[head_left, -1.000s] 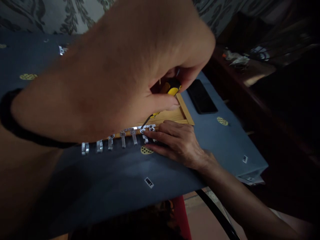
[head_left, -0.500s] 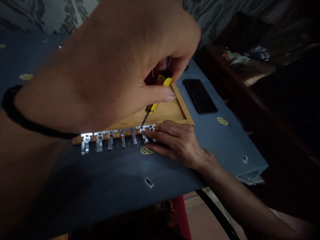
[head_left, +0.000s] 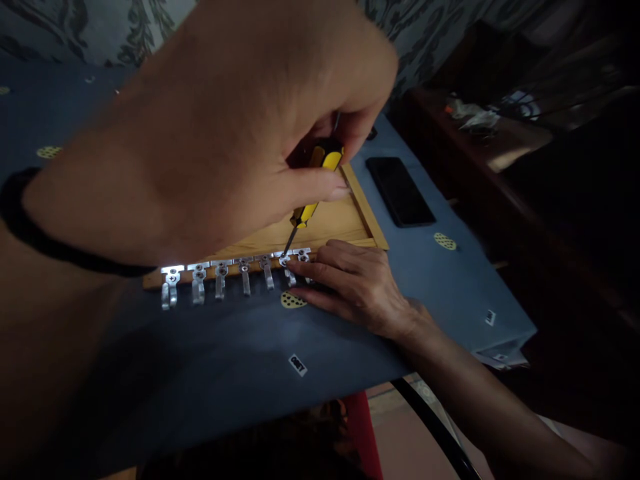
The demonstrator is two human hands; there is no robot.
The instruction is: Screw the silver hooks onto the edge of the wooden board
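My left hand (head_left: 225, 133), close to the camera and with a black band at the wrist, is closed round a yellow and black screwdriver (head_left: 321, 162). The tip of its shaft rests on a metal hook (head_left: 286, 261) near the right end of a row of several metal hooks (head_left: 220, 275). These are fixed along the front edge of a wooden frame (head_left: 371, 217). My right hand (head_left: 360, 287) lies on the blue cloth, fingertips pinching that same hook just below the screwdriver tip.
A blue cloth with yellow dots (head_left: 225, 353) covers the table. A black phone (head_left: 400, 191) lies to the right of the frame. Dark wooden furniture (head_left: 480, 147) with small clutter stands beyond the table's right edge. A patterned curtain hangs behind.
My left hand has risen and shifted left, uncovering the left part of the hook row and more of the screwdriver. The right hand has stayed on the hook.
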